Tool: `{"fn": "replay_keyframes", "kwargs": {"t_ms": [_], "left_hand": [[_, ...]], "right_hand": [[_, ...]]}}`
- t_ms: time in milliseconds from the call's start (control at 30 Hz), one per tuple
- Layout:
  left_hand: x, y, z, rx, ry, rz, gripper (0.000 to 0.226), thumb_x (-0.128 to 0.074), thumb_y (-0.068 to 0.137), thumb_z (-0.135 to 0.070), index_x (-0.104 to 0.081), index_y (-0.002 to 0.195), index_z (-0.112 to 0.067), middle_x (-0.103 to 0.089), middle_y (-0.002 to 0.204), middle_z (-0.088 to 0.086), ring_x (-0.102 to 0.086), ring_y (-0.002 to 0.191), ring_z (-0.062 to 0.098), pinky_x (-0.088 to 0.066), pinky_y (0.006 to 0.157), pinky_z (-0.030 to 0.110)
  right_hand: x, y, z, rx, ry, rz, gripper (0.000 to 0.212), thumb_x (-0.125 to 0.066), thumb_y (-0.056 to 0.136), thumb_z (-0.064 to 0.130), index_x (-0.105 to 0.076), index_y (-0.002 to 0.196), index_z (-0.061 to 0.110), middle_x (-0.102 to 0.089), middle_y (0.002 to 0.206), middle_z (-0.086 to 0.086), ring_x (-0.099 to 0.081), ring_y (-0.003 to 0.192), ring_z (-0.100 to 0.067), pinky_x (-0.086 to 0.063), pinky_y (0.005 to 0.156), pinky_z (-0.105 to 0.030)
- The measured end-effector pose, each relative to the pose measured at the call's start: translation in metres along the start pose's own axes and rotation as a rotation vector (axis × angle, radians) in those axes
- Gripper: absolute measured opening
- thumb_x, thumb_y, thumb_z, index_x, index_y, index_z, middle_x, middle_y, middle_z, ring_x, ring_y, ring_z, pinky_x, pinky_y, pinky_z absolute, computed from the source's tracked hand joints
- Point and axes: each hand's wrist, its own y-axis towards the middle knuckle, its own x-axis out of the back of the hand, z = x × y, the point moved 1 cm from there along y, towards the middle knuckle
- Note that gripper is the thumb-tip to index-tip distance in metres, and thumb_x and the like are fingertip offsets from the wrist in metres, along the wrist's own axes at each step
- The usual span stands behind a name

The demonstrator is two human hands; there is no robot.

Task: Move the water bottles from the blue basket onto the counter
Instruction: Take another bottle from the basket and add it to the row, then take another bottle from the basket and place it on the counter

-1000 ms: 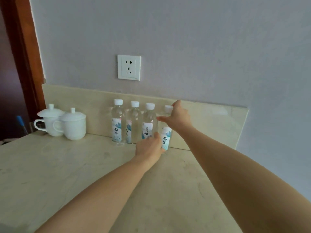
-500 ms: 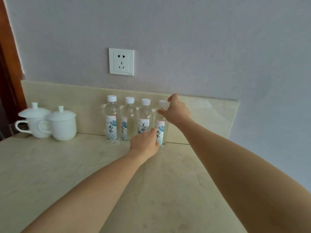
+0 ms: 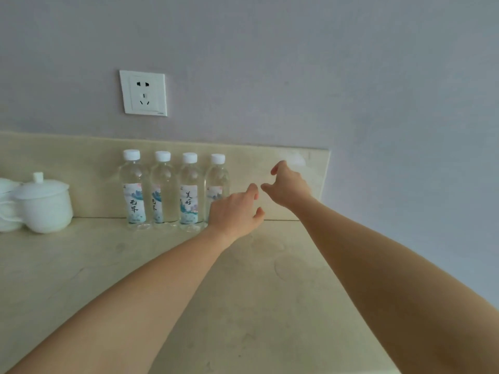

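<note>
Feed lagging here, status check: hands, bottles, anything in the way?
Left hand open, right hand open, both empty. Four water bottles upright on counter at backsplash. Lidded cups far left, no obstruction.

**user1:** so what are the arms doing here?

**user2:** both bare forearms stretched forward, coming in from the bottom corners and converging toward the middle. left hand [image 3: 234, 211] is lower, back of the hand up, fingers loosely curled with the thumb apart, nothing in it. right hand [image 3: 290, 186] sits a bit higher and further out, fingers spread and bent in a loose claw, also empty.

**user1:** touching each other?

**user2:** nope, fingertips close with a small gap between.
</note>
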Motion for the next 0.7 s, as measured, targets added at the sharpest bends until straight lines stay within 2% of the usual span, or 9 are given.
{"fn": "replay_keyframes", "kwargs": {"t_ms": [133, 233, 300, 333, 367, 400, 500, 600, 700], "left_hand": [[-0.009, 0.011, -0.053, -0.097, -0.045, 0.037, 0.035, -0.048, 0.088, -0.043, -0.043, 0.118, -0.025, -0.068, 0.105, -0.004, -0.067, 0.091, 0.029, -0.052, 0.075, 0.037], [-0.022, 0.019, -0.097, -0.174, -0.068, 0.071, 0.045, -0.051, 0.089, -0.042, -0.043, 0.128, -0.022, -0.061, 0.123, -0.003, -0.061, 0.109, 0.025, -0.048, 0.081, 0.036], [-0.033, 0.025, -0.13, -0.25, -0.087, 0.115, 0.055, -0.052, 0.089, -0.041, -0.04, 0.138, -0.017, -0.048, 0.141, 0.002, -0.043, 0.133, 0.023, -0.037, 0.104, 0.036], [-0.038, 0.027, -0.148, -0.306, -0.091, 0.148, 0.061, -0.051, 0.09, -0.041, -0.035, 0.143, -0.014, -0.038, 0.15, 0.005, -0.028, 0.143, 0.024, -0.024, 0.115, 0.035], [-0.043, 0.029, -0.167, -0.363, -0.091, 0.188, 0.066, -0.05, 0.092, -0.041, -0.029, 0.146, -0.011, -0.029, 0.155, 0.006, -0.014, 0.149, 0.024, -0.011, 0.12, 0.036], [-0.048, 0.03, -0.187, -0.411, -0.097, 0.226, 0.07, -0.049, 0.093, -0.041, -0.023, 0.149, -0.009, -0.021, 0.159, 0.006, -0.005, 0.151, 0.023, -0.004, 0.122, 0.037], [-0.067, 0.026, -0.241, -0.499, -0.095, 0.375, 0.078, -0.045, 0.096, -0.043, -0.007, 0.154, -0.008, -0.002, 0.164, 0.005, 0.006, 0.151, 0.022, 0.003, 0.122, 0.039], [-0.086, 0.017, -0.305, -0.574, -0.045, 0.503, 0.084, -0.041, 0.096, -0.047, 0.007, 0.155, -0.01, 0.011, 0.163, 0.004, 0.013, 0.15, 0.021, 0.007, 0.122, 0.042], [-0.108, 0.002, -0.373, -0.637, -0.038, 0.613, 0.088, -0.04, 0.096, -0.051, 0.014, 0.153, -0.013, 0.017, 0.162, 0.003, 0.017, 0.149, 0.019, 0.01, 0.121, 0.046]], "right_hand": [[0.03, -0.012, -0.055, -0.084, -0.029, -0.016, 0.039, -0.057, 0.09, 0.031, -0.043, 0.122, 0.014, -0.054, 0.096, -0.003, -0.058, 0.09, -0.026, -0.051, 0.077, -0.037], [0.053, -0.026, -0.103, -0.108, -0.167, -0.013, 0.038, -0.056, 0.091, 0.028, -0.045, 0.122, 0.011, -0.061, 0.107, -0.008, -0.059, 0.1, -0.029, -0.05, 0.083, -0.038], [0.069, -0.04, -0.139, -0.072, -0.355, -0.004, 0.04, -0.053, 0.092, 0.027, -0.045, 0.127, 0.009, -0.059, 0.121, -0.009, -0.053, 0.115, -0.029, -0.042, 0.09, -0.037], [0.077, -0.048, -0.158, -0.053, -0.435, 0.011, 0.043, -0.052, 0.093, 0.028, -0.043, 0.131, 0.009, -0.056, 0.128, -0.008, -0.048, 0.123, -0.028, -0.039, 0.096, -0.037], [0.084, -0.057, -0.178, -0.042, -0.489, 0.027, 0.047, -0.051, 0.093, 0.029, -0.042, 0.134, 0.009, -0.052, 0.134, -0.007, -0.043, 0.129, -0.027, -0.035, 0.103, -0.037], [0.091, -0.065, -0.199, -0.04, -0.524, 0.047, 0.051, -0.051, 0.093, 0.031, -0.039, 0.138, 0.01, -0.048, 0.14, -0.006, -0.038, 0.135, -0.026, -0.031, 0.109, -0.038], [0.111, -0.093, -0.256, -0.069, -0.586, 0.121, 0.068, -0.052, 0.093, 0.038, -0.024, 0.149, 0.011, -0.027, 0.156, -0.004, -0.017, 0.148, -0.022, -0.014, 0.121, -0.042], [0.141, -0.126, -0.314, -0.149, -0.62, 0.183, 0.081, -0.054, 0.092, 0.045, -0.01, 0.153, 0.014, -0.01, 0.162, -0.002, -0.006, 0.15, -0.021, -0.007, 0.122, -0.045], [0.171, -0.163, -0.373, -0.241, -0.61, 0.227, 0.088, -0.055, 0.09, 0.047, -0.004, 0.154, 0.017, -0.004, 0.163, -0.001, -0.002, 0.151, -0.022, -0.004, 0.122, -0.046]]}}
